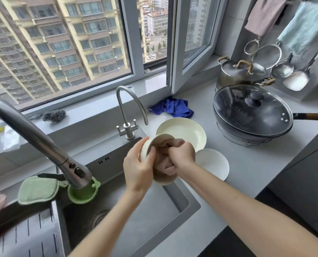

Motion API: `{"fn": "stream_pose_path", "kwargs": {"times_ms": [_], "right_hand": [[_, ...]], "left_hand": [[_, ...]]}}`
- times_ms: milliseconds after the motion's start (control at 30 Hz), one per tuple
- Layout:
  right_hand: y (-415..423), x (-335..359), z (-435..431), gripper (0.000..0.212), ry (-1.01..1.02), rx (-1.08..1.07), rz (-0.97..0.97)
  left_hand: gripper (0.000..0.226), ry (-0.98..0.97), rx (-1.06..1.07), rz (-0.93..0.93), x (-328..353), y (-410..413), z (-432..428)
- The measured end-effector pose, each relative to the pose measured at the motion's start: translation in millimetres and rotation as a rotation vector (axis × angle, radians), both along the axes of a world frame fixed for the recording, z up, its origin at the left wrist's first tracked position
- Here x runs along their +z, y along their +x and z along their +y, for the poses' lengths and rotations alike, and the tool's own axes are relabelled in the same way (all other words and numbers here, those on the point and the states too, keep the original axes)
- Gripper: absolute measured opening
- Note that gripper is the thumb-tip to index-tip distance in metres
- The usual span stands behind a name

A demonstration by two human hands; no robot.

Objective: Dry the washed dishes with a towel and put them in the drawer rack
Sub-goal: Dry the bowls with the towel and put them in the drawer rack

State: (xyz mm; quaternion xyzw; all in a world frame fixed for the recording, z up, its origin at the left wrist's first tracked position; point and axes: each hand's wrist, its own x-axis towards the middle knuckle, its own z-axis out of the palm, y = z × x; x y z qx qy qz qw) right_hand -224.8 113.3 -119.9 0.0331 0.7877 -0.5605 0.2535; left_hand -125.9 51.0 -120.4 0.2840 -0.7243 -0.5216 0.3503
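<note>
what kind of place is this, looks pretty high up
Most likely a home kitchen in a high-rise flat: a sink with a tap, a lidded wok on the counter, strainers hanging on the wall, and tower blocks outside the window.

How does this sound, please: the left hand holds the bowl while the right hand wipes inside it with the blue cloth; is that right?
Not quite: the head view shows the right hand wiping inside the bowl with a pinkish towel; the blue cloth lies on the counter. The rest holds.
</note>
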Motion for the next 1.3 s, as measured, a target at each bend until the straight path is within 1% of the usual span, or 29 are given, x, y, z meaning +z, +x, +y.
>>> {"fn": "stream_pose_path", "kwargs": {"times_ms": [33, 67, 100, 133, 167, 200, 267, 300, 333, 367, 400, 467, 533, 567, 633, 667, 700, 733, 800, 867, 900, 967, 1000, 1033, 1100, 1133, 1167, 1233, 1300], "right_hand": [[6.9, -6.5, -3.0, 0.016, -0.128, -0.039, -0.241], [14.9, -11.6, -4.7, 0.019, -0.325, -0.073, -0.517], [21.0, -18.8, -7.0, 0.029, -0.445, -0.118, -0.706], [26.0, -24.5, -7.5, 0.035, -0.482, -0.151, -0.761], [27.2, -25.8, -7.6, 0.035, -0.459, -0.122, -0.735], [25.2, -23.2, -4.3, 0.029, -0.408, -0.061, -0.643], [12.6, -22.6, 6.7, 0.009, -0.148, -0.036, -0.292], [4.7, -21.0, 10.4, 0.019, -0.019, 0.006, -0.042], [-0.7, -11.1, 15.3, 0.021, 0.047, 0.102, 0.187], [-1.2, -1.3, 16.3, 0.016, 0.074, 0.202, 0.368], [0.0, 10.3, 18.5, 0.022, 0.095, 0.292, 0.482], [-4.0, 18.6, 17.1, 0.037, 0.110, 0.371, 0.571], [-6.1, 22.1, 12.6, 0.038, 0.069, 0.293, 0.511], [-5.7, 19.2, 9.0, 0.035, 0.060, 0.197, 0.423], [0.6, 12.3, 4.8, 0.018, 0.007, 0.008, 0.136], [8.6, 9.6, 2.8, 0.011, -0.107, -0.072, -0.078], [17.2, 7.1, -0.9, 0.021, -0.266, -0.116, -0.309], [24.1, 2.3, -2.3, 0.030, -0.377, -0.118, -0.457], [27.7, 0.0, 3.2, 0.029, -0.426, -0.013, -0.559], [20.4, 9.1, 15.1, 0.021, -0.352, 0.096, -0.526], [13.7, 16.1, 24.0, 0.020, -0.253, 0.134, -0.401], [-3.8, 32.7, 38.0, 0.023, -0.005, 0.192, 0.102], [-11.6, 42.8, 43.9, 0.027, 0.082, 0.154, 0.364], [-15.0, 57.6, 48.1, 0.032, 0.104, 0.093, 0.592], [-15.5, 79.0, 47.8, 0.034, 0.015, -0.019, 1.003], [-12.4, 83.0, 43.4, 0.030, -0.022, 0.016, 1.144], [-8.2, 78.0, 37.7, 0.024, -0.042, 0.153, 1.240], [1.7, 52.8, 31.2, 0.012, -0.040, 0.620, 1.296], [4.5, 28.0, 31.5, 0.032, 0.107, 1.065, 1.234]], "left_hand": [[0.053, -0.015, 0.090, 0.021, -3.7, -1.3, 9.1], [0.054, -0.044, 0.168, 0.029, -7.3, -3.0, 17.0], [0.055, -0.073, 0.211, 0.024, -10.1, -4.4, 23.3], [0.057, -0.087, 0.213, 0.001, -11.7, -5.4, 27.0], [0.059, -0.073, 0.173, -0.040, -12.0, -4.9, 27.1], [0.062, -0.036, 0.097, -0.088, -10.5, -3.1, 23.6], [0.070, 0.099, -0.123, -0.175, -4.9, 2.4, 5.1], [0.071, 0.174, -0.217, -0.210, 1.3, 4.6, -7.0], [0.069, 0.246, -0.302, -0.241, 8.6, 5.9, -19.1], [0.061, 0.308, -0.384, -0.252, 15.3, 5.7, -29.5], [0.050, 0.348, -0.461, -0.234, 21.9, 4.8, -35.5], [0.041, 0.291, -0.500, -0.163, 29.1, 3.1, -36.2], [0.044, 0.165, -0.330, -0.089, 26.2, -1.8, -23.2], [0.045, 0.135, -0.189, -0.081, 22.5, -5.2, -13.0], [0.046, 0.140, 0.048, -0.041, 15.1, -10.2, 9.7], [0.048, 0.125, 0.122, -0.022, 13.3, -12.3, 18.7], [0.051, 0.074, 0.161, -0.028, 12.9, -14.7, 22.8], [0.053, 0.014, 0.168, -0.054, 13.3, -16.7, 22.5], [0.057, -0.005, 0.123, -0.095, 11.9, -17.2, 11.6], [0.049, 0.143, 0.037, -0.081, 10.9, -15.5, -6.1], [0.042, 0.263, 0.003, -0.066, 11.2, -13.7, -15.3], [0.035, 0.513, 0.000, -0.081, 14.6, -6.7, -27.4], [0.035, 0.632, 0.022, -0.112, 15.6, -2.3, -30.2], [0.038, 0.752, 0.032, -0.130, 14.3, 1.0, -33.0], [0.048, 0.963, -0.007, -0.105, 9.1, 4.7, -36.2], [0.050, 1.016, -0.028, -0.086, 8.7, 5.3, -35.1], [0.049, 1.019, -0.037, -0.079, 8.1, 5.7, -33.5], [0.045, 0.979, -0.082, -0.073, 6.2, 3.7, -31.2], [0.049, 0.941, -0.162, -0.100, 3.5, 2.9, -29.1]]}}
